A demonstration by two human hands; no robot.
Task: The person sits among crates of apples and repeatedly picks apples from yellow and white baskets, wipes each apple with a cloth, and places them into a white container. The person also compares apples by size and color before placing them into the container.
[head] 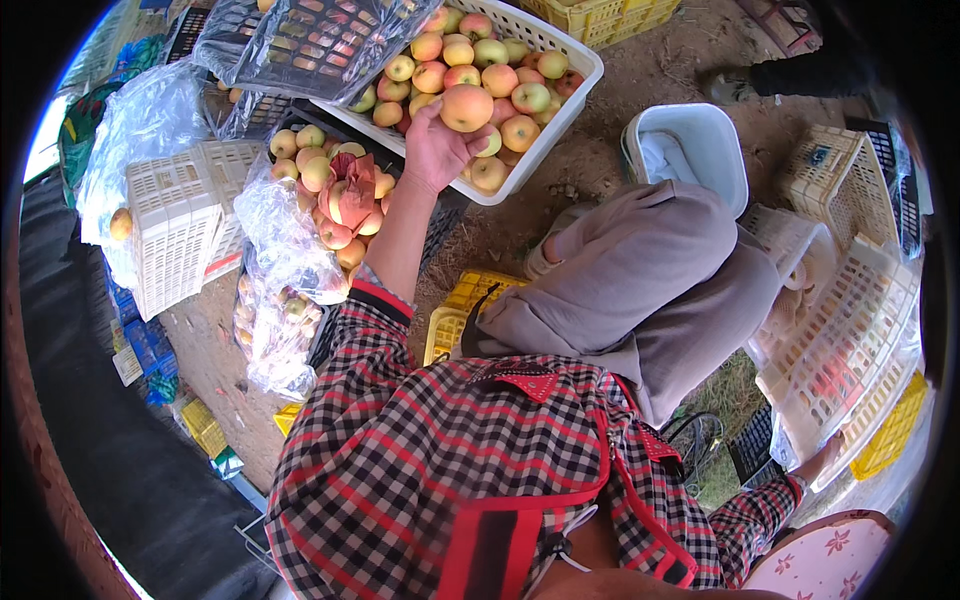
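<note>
My left hand [442,152], palm up, holds a large orange-red apple [466,107] over a white slatted plastic crate [559,142]. Red, yellow and greenish apples [461,75] fill that crate below it. At the lower right, my right hand [821,463] reaches to the edge of a tilted white slatted crate [840,352]. Its fingers are mostly hidden there, so its grip does not show. Left of my left forearm, more apples [315,172] lie in a black crate [442,221], with crumpled red paper [351,191] among them.
A pale bucket [686,124] stands beyond my knees. Yellow crate parts [448,322] show beside my seat. Clear plastic film [281,225] drapes over crates at left. White crates [176,225] stand further left. Foam fruit nets [802,277] lie at right. Another person's leg [806,75] shows at upper right.
</note>
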